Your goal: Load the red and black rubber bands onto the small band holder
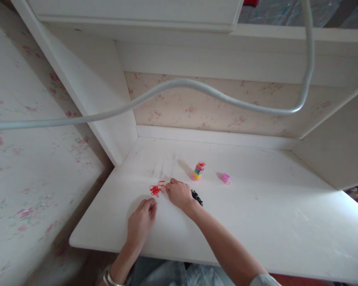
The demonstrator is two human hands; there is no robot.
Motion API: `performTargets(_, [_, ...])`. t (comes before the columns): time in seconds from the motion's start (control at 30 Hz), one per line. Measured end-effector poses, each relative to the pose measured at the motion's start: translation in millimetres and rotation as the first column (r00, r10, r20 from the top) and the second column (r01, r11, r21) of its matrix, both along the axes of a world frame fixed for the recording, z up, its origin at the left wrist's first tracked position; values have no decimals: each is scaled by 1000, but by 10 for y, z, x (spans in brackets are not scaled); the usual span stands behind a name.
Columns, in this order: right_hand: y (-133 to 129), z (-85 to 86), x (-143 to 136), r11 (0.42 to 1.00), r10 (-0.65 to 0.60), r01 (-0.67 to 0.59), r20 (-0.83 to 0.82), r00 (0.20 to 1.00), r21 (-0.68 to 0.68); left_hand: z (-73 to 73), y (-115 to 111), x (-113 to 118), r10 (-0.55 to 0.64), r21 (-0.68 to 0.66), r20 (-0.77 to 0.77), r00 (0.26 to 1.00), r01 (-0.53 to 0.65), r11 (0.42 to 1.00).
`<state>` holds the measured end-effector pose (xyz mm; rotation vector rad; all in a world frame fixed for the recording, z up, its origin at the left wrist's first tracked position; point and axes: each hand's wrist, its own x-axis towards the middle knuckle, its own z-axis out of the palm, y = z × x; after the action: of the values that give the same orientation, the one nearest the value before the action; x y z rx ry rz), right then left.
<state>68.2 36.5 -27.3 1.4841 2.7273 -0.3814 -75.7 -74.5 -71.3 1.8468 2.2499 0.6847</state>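
A small pile of red bands [156, 190] lies on the white desk, with a few loose ones at its right. My right hand [179, 193] touches the desk beside these loose bands, its fingers pressed together; what they hold, if anything, is too small to tell. Just below the pile rests my left hand [142, 220], fingers curled in, their contents hidden. A black pile of small bands [197, 197] shows partly behind my right wrist. Farther back stands a clear jar [199, 170] with red, blue and yellow contents. To its right is a pink item [226, 178].
The white desk [271, 222] has a raised back edge and a side panel [95, 99] at the left. A pale cable [179, 83] crosses the view above the desk. Overhead is a white cabinet [137, 12].
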Motion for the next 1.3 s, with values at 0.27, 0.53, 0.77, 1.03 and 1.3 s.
performTargets(0.27, [-23, 4, 75, 997, -37, 44, -107, 994, 65, -14, 11, 3, 11, -35, -74, 997, -14, 999])
performTargets(0.53, [1, 443, 746, 935, -151, 291, -517, 842, 201, 29, 184, 73, 49, -57, -227, 973, -64, 996])
performTargets(0.77, [318, 671, 1287, 869, -230, 393, -460, 858, 299, 30, 301, 134, 77, -19, -342, 937, -89, 996])
performTargets(1.03, [530, 723, 1238, 919, -172, 269, -322, 931, 288, -78, 233, 51, 37, 68, -316, 948, -16, 998])
performTargets(1.3, [645, 742, 1187, 938, -164, 216, -203, 965, 271, -136, 224, -16, 21, 194, -134, 991, 6, 981])
